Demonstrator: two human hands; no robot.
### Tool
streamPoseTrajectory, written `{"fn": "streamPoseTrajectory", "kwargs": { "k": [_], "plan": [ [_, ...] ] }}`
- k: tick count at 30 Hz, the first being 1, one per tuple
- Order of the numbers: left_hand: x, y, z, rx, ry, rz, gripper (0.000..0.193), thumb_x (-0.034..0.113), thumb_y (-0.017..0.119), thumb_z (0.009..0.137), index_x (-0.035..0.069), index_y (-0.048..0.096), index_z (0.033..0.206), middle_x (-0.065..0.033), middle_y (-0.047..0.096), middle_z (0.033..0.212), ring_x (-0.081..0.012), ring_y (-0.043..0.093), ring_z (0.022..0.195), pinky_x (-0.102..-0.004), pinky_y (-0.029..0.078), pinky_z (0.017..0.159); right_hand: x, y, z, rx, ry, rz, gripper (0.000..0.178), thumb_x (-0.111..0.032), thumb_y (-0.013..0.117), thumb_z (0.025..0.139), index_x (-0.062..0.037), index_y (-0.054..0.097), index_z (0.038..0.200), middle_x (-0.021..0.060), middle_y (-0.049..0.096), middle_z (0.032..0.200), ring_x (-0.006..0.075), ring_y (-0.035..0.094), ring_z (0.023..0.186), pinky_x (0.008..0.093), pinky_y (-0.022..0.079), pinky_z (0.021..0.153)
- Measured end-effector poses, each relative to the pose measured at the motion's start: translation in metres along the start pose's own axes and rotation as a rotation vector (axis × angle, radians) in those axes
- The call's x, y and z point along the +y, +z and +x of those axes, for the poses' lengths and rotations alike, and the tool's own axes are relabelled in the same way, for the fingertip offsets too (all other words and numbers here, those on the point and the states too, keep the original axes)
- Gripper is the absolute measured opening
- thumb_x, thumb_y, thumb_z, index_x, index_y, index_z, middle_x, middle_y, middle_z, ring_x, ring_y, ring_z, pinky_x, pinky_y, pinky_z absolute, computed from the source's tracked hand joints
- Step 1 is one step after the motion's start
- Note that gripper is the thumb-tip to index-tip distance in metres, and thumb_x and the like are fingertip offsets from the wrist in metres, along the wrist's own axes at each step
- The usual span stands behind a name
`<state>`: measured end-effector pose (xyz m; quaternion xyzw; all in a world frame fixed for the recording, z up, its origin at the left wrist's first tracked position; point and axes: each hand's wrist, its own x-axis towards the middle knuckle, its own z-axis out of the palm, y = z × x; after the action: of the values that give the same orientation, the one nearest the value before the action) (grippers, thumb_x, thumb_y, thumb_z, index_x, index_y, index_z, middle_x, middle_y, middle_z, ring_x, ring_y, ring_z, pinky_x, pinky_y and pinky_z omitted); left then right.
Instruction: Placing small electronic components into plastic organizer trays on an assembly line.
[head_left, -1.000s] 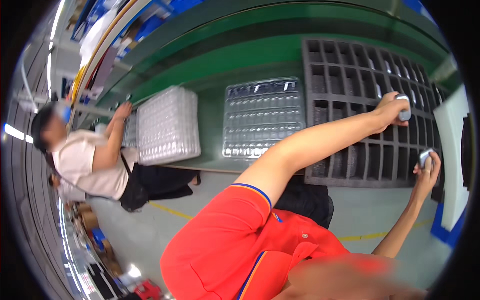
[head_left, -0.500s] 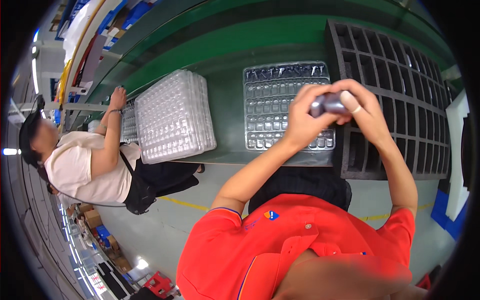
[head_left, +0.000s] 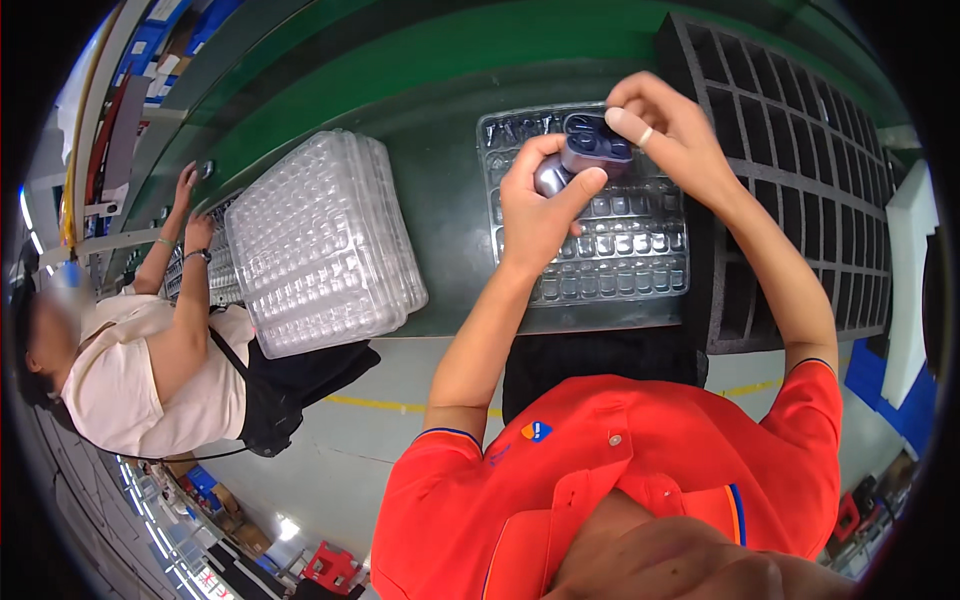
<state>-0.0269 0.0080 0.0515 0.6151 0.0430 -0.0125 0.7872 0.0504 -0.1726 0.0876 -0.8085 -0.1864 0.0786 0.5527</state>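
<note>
My left hand [head_left: 540, 205] is wrapped round a dark purple-blue earbud case [head_left: 597, 158], which lies open and shows dark rounded shapes inside. Against the palm sits a shiny rounded dark piece [head_left: 552, 178]; I cannot tell whether it belongs to the same case. My right hand [head_left: 670, 135] is at the case's far right edge, thumb and forefinger pinched close together with a pale cover on the thumb. Anything between those fingertips is too small to make out. Beneath both hands lies a clear plastic tray [head_left: 610, 285] with rows of moulded pockets, dark items in its far row.
Left of it on the green bench [head_left: 440, 190] rises a stack of clear pocketed trays [head_left: 310, 240]. A black foam block with many compartments [head_left: 735, 215] stands to the right. At the far left a co-worker [head_left: 165, 370] reaches over the bench.
Both hands have moved left and away from me, over the tray. The case now shows its inside; my right hand has shifted to its far edge. The co-worker's hands have separated.
</note>
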Motion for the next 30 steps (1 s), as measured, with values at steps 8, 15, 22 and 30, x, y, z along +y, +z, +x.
{"fn": "streamPoseTrajectory", "kwargs": {
  "k": [8, 15, 22, 30],
  "plan": [
    [-0.003, -0.012, 0.023, 0.113, 0.178, 0.237, 0.033, 0.013, 0.081, 0.08, 0.003, 0.064, 0.106, 0.0002, 0.064, 0.088, -0.0072, 0.057, 0.079, -0.0239, 0.049, 0.069, -0.011, 0.009, 0.021, -0.088, -0.356, -0.21, 0.016, -0.013, 0.072, 0.086, -0.0014, 0.068, 0.097, 0.0037, 0.06, 0.089, 0.0144, 0.054, 0.075, 0.0273, 0.044, 0.065],
    [0.026, -0.07, 0.123, 0.189, 0.293, 0.532, 0.024, 0.017, 0.077, 0.083, 0.004, 0.064, 0.098, -0.0029, 0.065, 0.084, -0.0118, 0.058, 0.075, -0.0305, 0.05, 0.071, 0.003, 0.017, 0.081, 0.245, -0.085, 0.073, 0.019, -0.025, 0.068, 0.092, -0.0074, 0.073, 0.097, 0.0037, 0.069, 0.094, 0.0219, 0.06, 0.099, 0.0392, 0.041, 0.097],
    [-0.018, -0.114, 0.267, 0.168, -0.062, 0.553, 0.008, 0.015, 0.07, 0.086, 0.007, 0.069, 0.088, -0.0034, 0.065, 0.066, -0.0069, 0.049, 0.044, -0.0225, 0.03, 0.037, 0.036, 0.064, 0.046, -0.167, -0.424, -0.407, 0.018, -0.02, 0.07, 0.088, -0.0043, 0.069, 0.097, 0.0075, 0.063, 0.096, 0.0273, 0.058, 0.098, 0.0386, 0.049, 0.086],
    [-0.031, -0.139, 0.299, 0.207, -0.033, 0.394, 0.023, 0.018, 0.071, 0.088, 0.002, 0.067, 0.104, -0.0071, 0.066, 0.069, -0.0144, 0.051, 0.044, -0.027, 0.035, 0.039, 0.052, 0.101, 0.05, -0.248, -0.506, -0.578, 0.016, -0.019, 0.071, 0.085, -0.0055, 0.068, 0.092, 0.008, 0.061, 0.094, 0.0285, 0.056, 0.096, 0.0414, 0.049, 0.086]
  ]
}}
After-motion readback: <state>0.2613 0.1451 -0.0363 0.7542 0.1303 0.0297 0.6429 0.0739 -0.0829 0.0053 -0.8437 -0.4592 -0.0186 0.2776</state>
